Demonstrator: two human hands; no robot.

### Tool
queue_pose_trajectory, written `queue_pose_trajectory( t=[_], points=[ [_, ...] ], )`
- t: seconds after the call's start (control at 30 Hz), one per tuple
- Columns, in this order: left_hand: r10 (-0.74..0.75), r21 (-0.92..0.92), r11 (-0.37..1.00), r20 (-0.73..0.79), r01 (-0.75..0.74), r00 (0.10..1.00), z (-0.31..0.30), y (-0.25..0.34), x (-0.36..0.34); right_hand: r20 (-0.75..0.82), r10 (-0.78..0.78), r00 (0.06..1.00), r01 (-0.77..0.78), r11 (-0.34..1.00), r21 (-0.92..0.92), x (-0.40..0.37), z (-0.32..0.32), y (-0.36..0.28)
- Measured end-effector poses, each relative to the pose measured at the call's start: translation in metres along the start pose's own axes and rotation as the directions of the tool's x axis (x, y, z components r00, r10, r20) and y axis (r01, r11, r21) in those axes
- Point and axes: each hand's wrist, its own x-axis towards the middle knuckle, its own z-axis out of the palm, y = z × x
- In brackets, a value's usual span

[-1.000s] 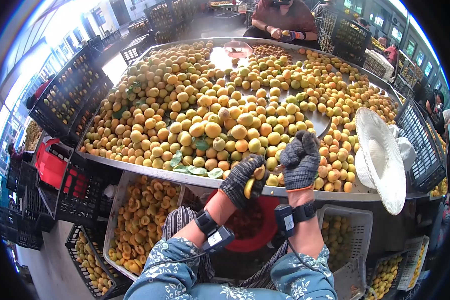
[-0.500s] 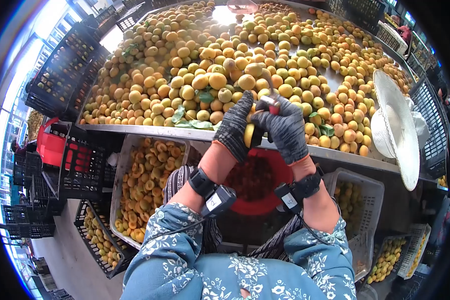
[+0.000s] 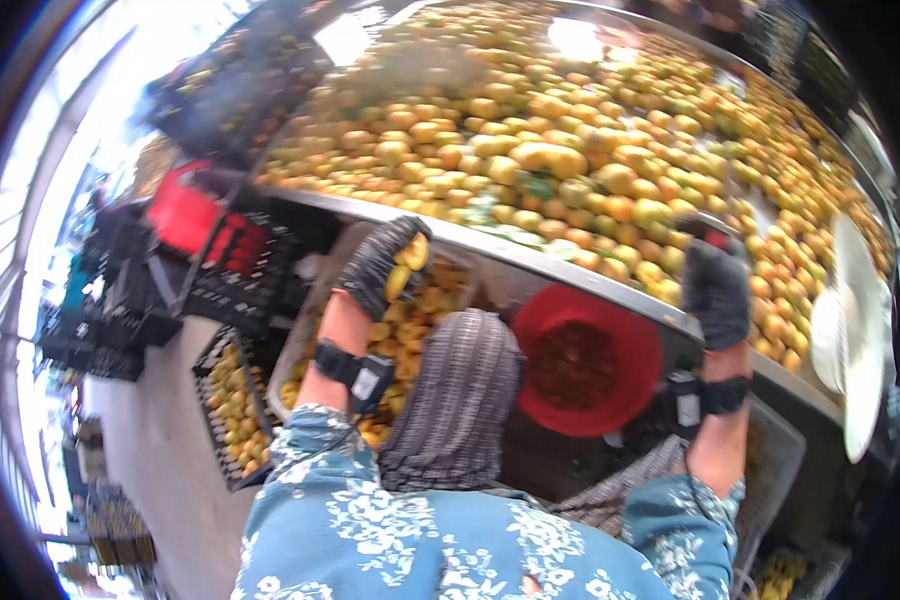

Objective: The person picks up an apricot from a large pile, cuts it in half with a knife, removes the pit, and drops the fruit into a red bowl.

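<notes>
My left hand (image 3: 378, 270), in a dark grey knit glove, is over the crate of halved apricots (image 3: 435, 300) beside my knee. Its fingers are closed around yellow apricot halves (image 3: 407, 265). Off to the right, my right hand (image 3: 716, 295), gloved the same way, is above the table's front edge. That hand is closed on a small red-handled knife (image 3: 716, 239); motion smears its blade. Whole apricots (image 3: 560, 160) are heaped on the metal table beyond both hands.
A red basin (image 3: 638, 402) with dark reddish-brown contents stands below the table edge, between my knees. The white straw hat (image 3: 850, 340) lies at the table's right. Black crates (image 3: 220, 440) of apricots stand at left, near a red container (image 3: 185, 215).
My hands were together over the table edge around an apricot. They have separated: the left moved left over the crate with the halves, the right moved right with the knife. The view has tilted.
</notes>
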Motion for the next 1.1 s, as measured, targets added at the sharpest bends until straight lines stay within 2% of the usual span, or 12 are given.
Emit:
queue_pose_trajectory(
  t=[0.07, 0.1, 0.13, 0.23, 0.37, 0.63, 0.67, 0.7, 0.87, 1.0, 1.03, 1.1],
  points=[
    [0.453, 0.513, 0.716, 0.175, -0.474, 0.874, -0.089, -0.041, 0.024, -0.027, -0.009, 1.000, 0.012, 0.996, 0.093, 0.011, -0.014, 0.016],
    [0.160, 0.599, 0.800, -0.150, -0.039, 0.976, -0.079, -0.025, -0.009, -0.037, -0.028, 0.999, 0.032, 0.993, 0.117, 0.014, -0.017, 0.022],
    [0.290, 0.803, 0.595, -0.245, 0.027, 0.925, -0.109, -0.040, -0.012, -0.041, -0.041, 0.998, 0.045, 0.992, 0.121, 0.015, -0.015, 0.022],
    [0.377, 0.782, 0.606, -0.444, 0.146, 0.813, -0.161, -0.064, -0.043, -0.052, -0.008, 0.999, 0.016, 0.987, 0.158, 0.016, -0.016, 0.027],
    [0.514, 0.913, 0.346, -0.376, 0.215, 0.771, -0.174, -0.151, -0.073, -0.118, 0.001, 0.993, 0.015, 0.991, 0.134, 0.024, -0.024, 0.040],
    [0.332, 0.968, -0.093, -0.191, 0.234, 0.924, -0.067, -0.214, -0.004, -0.162, -0.002, 0.987, 0.019, 0.995, 0.101, 0.044, -0.027, 0.061],
    [0.287, 0.969, -0.070, -0.208, 0.237, 0.935, -0.075, -0.205, 0.006, -0.189, 0.011, 0.982, 0.010, 0.994, 0.112, 0.047, -0.029, 0.066],
    [0.234, 0.970, -0.050, -0.219, 0.236, 0.947, -0.082, -0.198, 0.009, -0.172, -0.238, 0.956, 0.190, 0.948, -0.255, 0.053, -0.035, 0.072],
    [0.307, 0.913, 0.016, -0.393, 0.408, 0.867, -0.132, -0.195, -0.034, -0.165, 0.032, 0.986, -0.016, 0.995, 0.094, 0.033, -0.005, 0.042],
    [0.306, 0.858, -0.134, -0.441, 0.497, 0.844, -0.162, -0.203, -0.079, -0.175, -0.040, 0.984, 0.047, 0.998, 0.035, 0.044, -0.030, 0.059],
    [0.286, 0.862, -0.098, -0.454, 0.497, 0.844, -0.164, -0.197, -0.085, -0.172, -0.165, 0.971, 0.134, 0.975, -0.180, 0.038, -0.030, 0.060],
    [0.193, 0.855, -0.030, -0.503, 0.518, 0.842, -0.164, -0.184, -0.077, -0.137, 0.042, 0.990, -0.030, 0.996, 0.089, 0.016, 0.005, 0.023]
  ],
)
